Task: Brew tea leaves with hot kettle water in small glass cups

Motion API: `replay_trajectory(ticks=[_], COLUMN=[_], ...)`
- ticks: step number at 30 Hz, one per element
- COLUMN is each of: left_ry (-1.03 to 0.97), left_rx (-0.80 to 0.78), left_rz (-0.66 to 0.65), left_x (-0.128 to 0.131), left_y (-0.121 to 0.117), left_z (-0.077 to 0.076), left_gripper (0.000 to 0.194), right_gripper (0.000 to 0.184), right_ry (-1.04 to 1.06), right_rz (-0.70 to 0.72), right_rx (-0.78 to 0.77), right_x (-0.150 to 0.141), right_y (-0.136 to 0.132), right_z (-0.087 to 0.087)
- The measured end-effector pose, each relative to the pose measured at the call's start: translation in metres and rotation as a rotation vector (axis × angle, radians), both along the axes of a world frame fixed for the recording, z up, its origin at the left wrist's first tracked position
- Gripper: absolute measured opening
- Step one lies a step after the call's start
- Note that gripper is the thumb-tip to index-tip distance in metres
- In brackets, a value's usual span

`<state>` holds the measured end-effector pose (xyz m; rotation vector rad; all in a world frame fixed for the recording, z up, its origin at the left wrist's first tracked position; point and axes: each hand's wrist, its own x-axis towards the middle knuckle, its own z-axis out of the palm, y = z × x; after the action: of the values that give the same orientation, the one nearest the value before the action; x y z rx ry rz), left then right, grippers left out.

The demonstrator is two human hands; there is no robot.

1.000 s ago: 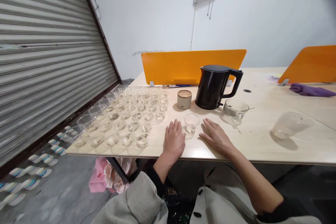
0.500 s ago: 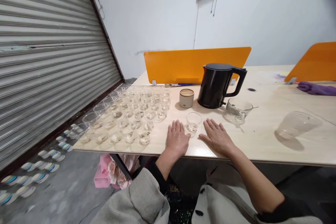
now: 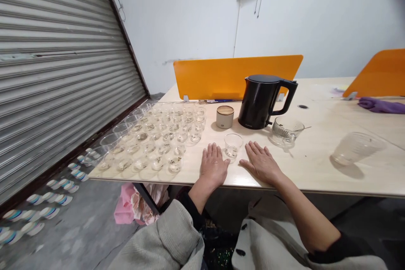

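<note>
Both palms rest flat on the pale wooden table (image 3: 303,173), one on each side of a small clear cup (image 3: 233,146). My left hand (image 3: 213,165) lies to the cup's left with its fingers stretched forward and nothing in it. On the other side, my right hand (image 3: 260,162) is spread, thumb pointing towards the cup, also holding nothing. The cup stands upright and seems to have a little in its bottom. Behind it are a grey canister with a wooden lid (image 3: 225,117), a black electric kettle (image 3: 257,103) and a ribbed glass bowl (image 3: 286,130) with a thin handle sticking out.
Rows of clear cups (image 3: 164,148) with dark bits in them cover the table's left end. A stack of clear cups (image 3: 357,148) lies tilted at the right. An orange divider (image 3: 218,78) stands behind the kettle; a purple cloth (image 3: 381,106) lies far right.
The camera view has shifted slightly. My left thumb has moved out from the hand towards the cup; the hands otherwise stay flat in place, and the objects have not moved.
</note>
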<state>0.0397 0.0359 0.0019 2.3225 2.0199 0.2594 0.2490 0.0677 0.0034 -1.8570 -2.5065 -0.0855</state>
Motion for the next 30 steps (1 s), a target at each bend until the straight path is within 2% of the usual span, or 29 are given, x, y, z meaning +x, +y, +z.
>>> replay_trajectory(ticks=[10, 19, 30], left_ry=[0.001, 0.006, 0.005], left_rx=[0.022, 0.053, 0.032], left_rz=[0.015, -0.025, -0.025], left_x=[-0.002, -0.021, -0.02], left_y=[0.001, -0.003, -0.002], left_z=[0.0, -0.006, -0.005], left_gripper=[0.065, 0.06, 0.062], right_gripper=[0.086, 0.086, 0.087], right_ry=[0.008, 0.026, 0.018], right_rz=[0.005, -0.048, -0.05], right_rx=[0.006, 0.014, -0.022], right_x=[0.002, 0.003, 0.003], right_y=[-0.003, -0.008, -0.008], right_z=[0.0, 0.002, 0.003])
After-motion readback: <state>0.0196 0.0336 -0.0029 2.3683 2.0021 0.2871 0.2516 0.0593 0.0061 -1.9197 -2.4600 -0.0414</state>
